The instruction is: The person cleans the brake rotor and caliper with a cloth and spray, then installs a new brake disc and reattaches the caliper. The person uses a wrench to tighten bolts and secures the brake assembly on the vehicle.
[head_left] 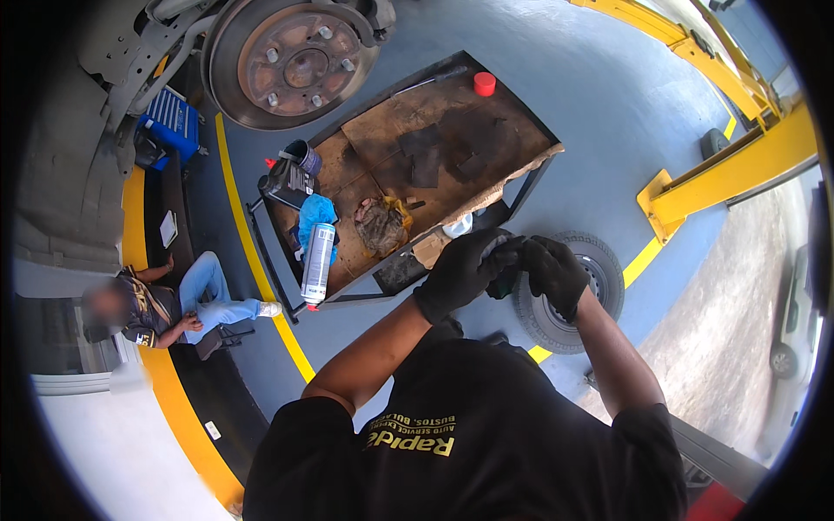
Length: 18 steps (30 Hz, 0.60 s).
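Both of my hands wear black gloves and are raised together in front of my chest, beside the near right edge of a cardboard-topped cart point(499, 165). My left hand point(465, 269) curls closed around a small dark piece, its fingertips meeting those of the right. My right hand point(553, 273) has its fingers bent in a pinch at the other side of that piece. The gloves hide most of it, so its kind cannot be made out. On the cart are a soiled brown rag point(380, 226), a blue cloth or glove point(314, 215) and a white-and-blue spray can point(319, 260).
A bare brake disc point(300, 69) hangs above the cart's far left. The cart also carries a black bottle point(287, 184) and a red cap point(484, 83). A tyred wheel point(612, 291) lies below my right hand. A yellow lift post point(738, 178) stands right; a person point(156, 304) sits left.
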{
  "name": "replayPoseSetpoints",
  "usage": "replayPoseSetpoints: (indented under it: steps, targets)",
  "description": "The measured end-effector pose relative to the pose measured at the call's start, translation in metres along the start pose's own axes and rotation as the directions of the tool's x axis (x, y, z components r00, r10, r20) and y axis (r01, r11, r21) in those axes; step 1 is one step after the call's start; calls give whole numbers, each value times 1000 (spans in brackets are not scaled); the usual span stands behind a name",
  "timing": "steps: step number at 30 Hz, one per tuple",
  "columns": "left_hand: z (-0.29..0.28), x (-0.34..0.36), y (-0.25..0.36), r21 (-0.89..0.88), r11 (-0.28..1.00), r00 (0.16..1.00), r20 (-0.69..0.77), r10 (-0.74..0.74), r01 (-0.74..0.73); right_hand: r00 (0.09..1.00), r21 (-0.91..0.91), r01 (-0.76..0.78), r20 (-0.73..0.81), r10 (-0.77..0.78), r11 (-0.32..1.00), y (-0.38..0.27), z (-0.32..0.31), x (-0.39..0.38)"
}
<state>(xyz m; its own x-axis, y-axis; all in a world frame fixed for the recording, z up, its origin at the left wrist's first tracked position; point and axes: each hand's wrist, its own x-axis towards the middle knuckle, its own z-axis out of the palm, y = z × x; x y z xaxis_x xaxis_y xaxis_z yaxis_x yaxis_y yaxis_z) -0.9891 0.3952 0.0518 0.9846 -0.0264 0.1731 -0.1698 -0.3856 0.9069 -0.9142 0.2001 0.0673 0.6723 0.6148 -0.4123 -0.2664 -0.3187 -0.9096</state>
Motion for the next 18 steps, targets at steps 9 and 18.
replayPoseSetpoints:
  steps: [9, 18]
  targets:
    - [-63, -6, -63, -681, 632, 908, 121, -402, 370, 660, -610, 721, 462, -593, 327, -31, 31, 87]
    - [-67, 73, -92, -690, 557, 842, 145, -519, 462, 751, -546, 659, 441, -491, 517, -41, -30, 177]
